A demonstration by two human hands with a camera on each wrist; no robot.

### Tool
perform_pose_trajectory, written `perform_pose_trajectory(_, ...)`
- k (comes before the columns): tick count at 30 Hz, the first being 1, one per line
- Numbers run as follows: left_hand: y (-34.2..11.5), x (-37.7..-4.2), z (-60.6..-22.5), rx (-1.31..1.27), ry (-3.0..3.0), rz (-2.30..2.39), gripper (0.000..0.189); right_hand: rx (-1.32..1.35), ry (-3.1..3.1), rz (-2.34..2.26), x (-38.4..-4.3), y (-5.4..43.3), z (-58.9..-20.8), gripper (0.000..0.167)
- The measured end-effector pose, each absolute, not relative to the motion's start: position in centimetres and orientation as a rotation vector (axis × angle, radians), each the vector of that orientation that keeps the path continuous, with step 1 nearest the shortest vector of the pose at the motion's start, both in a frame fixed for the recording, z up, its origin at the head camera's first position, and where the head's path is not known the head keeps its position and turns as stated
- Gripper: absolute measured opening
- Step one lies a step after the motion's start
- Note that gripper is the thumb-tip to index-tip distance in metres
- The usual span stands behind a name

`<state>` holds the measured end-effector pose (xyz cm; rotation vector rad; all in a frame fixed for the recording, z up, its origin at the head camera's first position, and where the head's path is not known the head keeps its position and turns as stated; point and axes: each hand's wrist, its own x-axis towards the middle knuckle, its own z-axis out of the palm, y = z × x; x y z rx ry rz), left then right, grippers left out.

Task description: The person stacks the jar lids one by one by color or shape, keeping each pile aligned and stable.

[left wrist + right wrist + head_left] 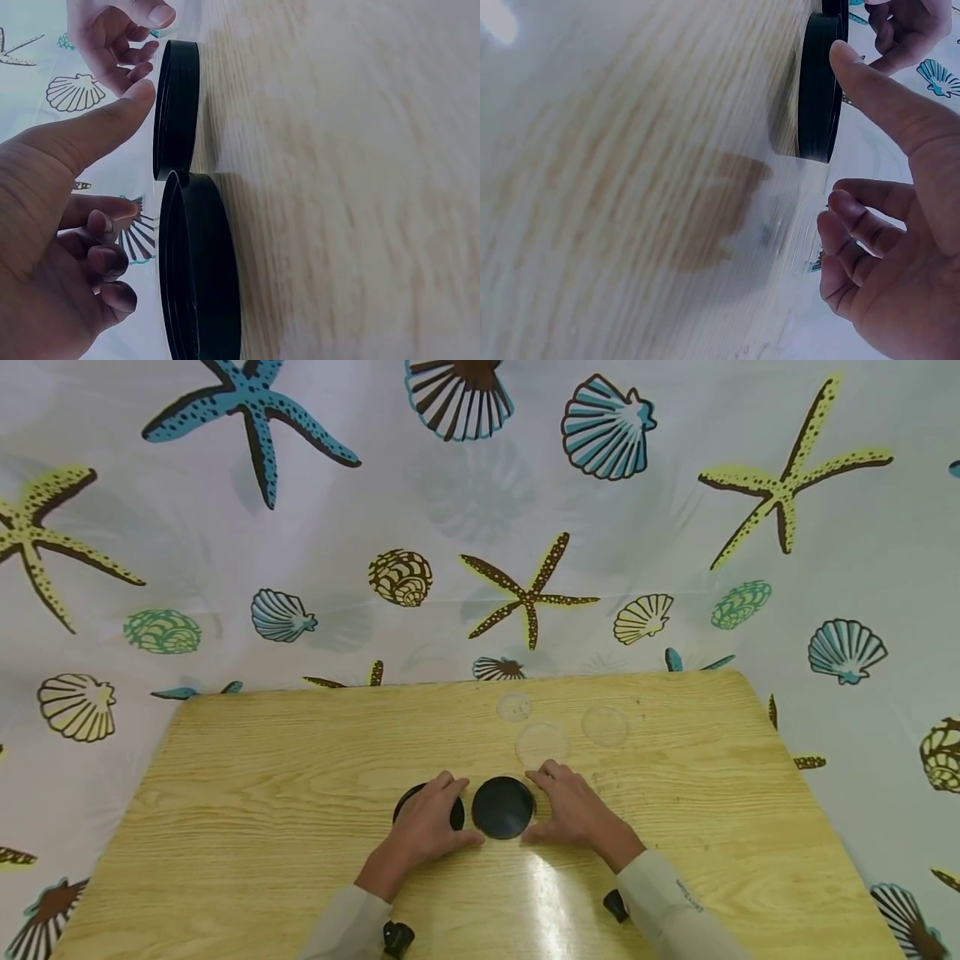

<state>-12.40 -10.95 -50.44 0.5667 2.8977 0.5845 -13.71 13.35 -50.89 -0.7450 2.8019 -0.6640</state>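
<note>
While both hands are poised over the near middle of a wooden table (262,818), two black lids lie side by side between the sleeves, almost edge to edge. The right lid (503,808) sits flat, rim upward, between the two hands; its upturned rim, clear in the wrist views, presumably offers an edge for the fingers. The left lid (457,816), likewise rim upward, is partly covered by the left hand (431,820), which arches above it with thumb extended and fingers loosely bent, enclosing nothing; the reach across seems meant to bring that thumb to the right lid's near left edge. The right hand (573,810) mirrors it, thumb and fingers well parted in a wide C at the opposite side, without a grasp. Whether either thumb actually touches the rim cannot be told. Such a symmetrical stance would suit steadying or squaring a shallow round object from both sides. Beyond the right hand lie three clear discs: a near one (542,746), a small far one (513,707) and one to the right (605,727), apparently set aside where the forearms do not cross them. A shell-and-starfish cloth (337,527) hangs behind.
</note>
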Motion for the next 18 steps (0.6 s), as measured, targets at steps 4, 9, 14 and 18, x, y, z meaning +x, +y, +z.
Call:
perform_pose_trajectory(4,-10.77,-12.42,-50.51,0.584,2.899,0.587,0.078,-0.758,2.824,-0.664,-13.78,13.31,-50.94,0.083)
perform_pose_trajectory(9,-10.55,-12.62,-50.7,0.595,2.904,0.566,0.075,-0.762,2.835,-0.644,-13.75,13.29,-51.04,0.08)
perform_pose_trajectory(14,-10.47,-12.72,-50.92,0.61,2.923,0.551,0.069,-0.75,2.829,-0.634,-13.68,13.3,-51.05,0.078)
perform_pose_trajectory(18,-10.43,-12.82,-51.23,0.633,2.936,0.525,0.064,-0.729,2.817,-0.633,-13.76,13.27,-51.19,0.077)
